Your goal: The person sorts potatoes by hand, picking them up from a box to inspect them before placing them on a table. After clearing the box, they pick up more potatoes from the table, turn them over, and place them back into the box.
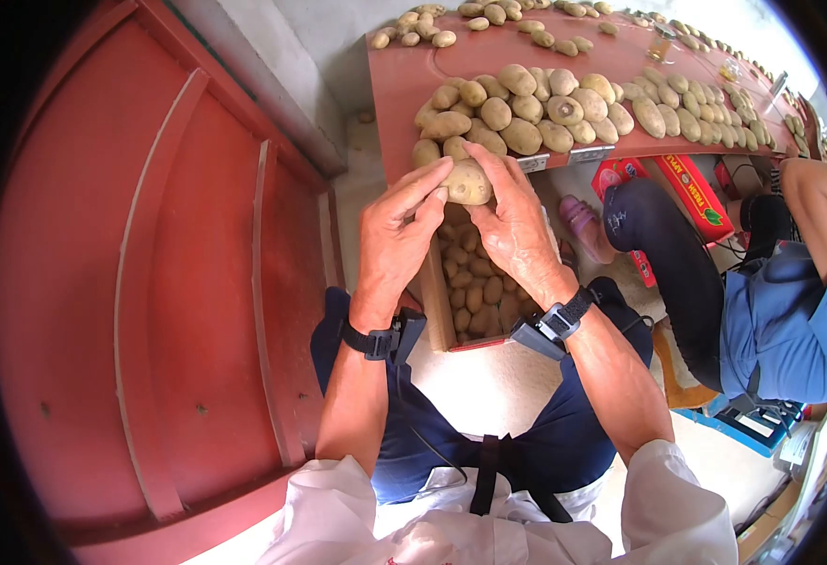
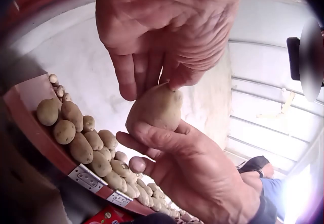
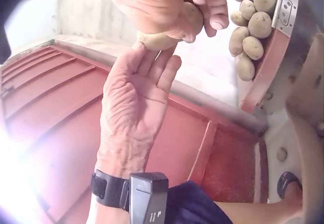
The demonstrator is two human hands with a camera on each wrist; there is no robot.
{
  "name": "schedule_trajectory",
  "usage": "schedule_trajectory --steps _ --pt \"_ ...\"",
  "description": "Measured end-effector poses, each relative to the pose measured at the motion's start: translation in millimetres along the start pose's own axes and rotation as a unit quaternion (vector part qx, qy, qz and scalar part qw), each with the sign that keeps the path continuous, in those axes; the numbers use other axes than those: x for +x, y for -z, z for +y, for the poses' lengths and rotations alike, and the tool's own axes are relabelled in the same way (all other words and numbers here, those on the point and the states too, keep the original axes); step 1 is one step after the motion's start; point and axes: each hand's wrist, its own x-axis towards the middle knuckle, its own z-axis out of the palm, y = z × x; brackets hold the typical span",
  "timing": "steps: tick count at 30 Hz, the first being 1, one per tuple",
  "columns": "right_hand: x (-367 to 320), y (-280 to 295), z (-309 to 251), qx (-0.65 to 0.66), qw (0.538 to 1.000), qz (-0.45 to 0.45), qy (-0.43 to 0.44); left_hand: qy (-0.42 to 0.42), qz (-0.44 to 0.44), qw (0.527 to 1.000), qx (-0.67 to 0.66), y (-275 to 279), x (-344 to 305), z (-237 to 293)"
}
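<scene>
The right hand (image 1: 515,226) partly hides the potato (image 1: 468,185); another person (image 1: 790,325) seems cut off at right.

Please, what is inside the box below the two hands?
Potatoes lie inside the box. What is beneath them cannot be seen, and the right hand hides part of the inside.

Head view: left arm (image 1: 355,395) rises steeply from lower centre-left, right arm (image 1: 621,381) slants up and inward from lower right. Left hand (image 1: 397,226) and right hand (image 1: 517,226) close together at upper centre, thumb and fingertips of each in a pinch. Left wrist view: left hand at top, fingers downward; right hand from lower right, thumb pointing upper left.
</scene>
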Motion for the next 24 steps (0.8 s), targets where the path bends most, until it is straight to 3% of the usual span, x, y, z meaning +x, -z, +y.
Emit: schedule_trajectory --steps 13,24 --pt "-2 -2 -3 -0.076 0.996 -0.021 -0.029 0.024 0.006 0.999 0.04 0 -1 -19" --pt "-1 -1 -2 -0.047 0.998 -0.006 -0.051 0.049 0.026 0.996 -0.076 -7 -1 -10"
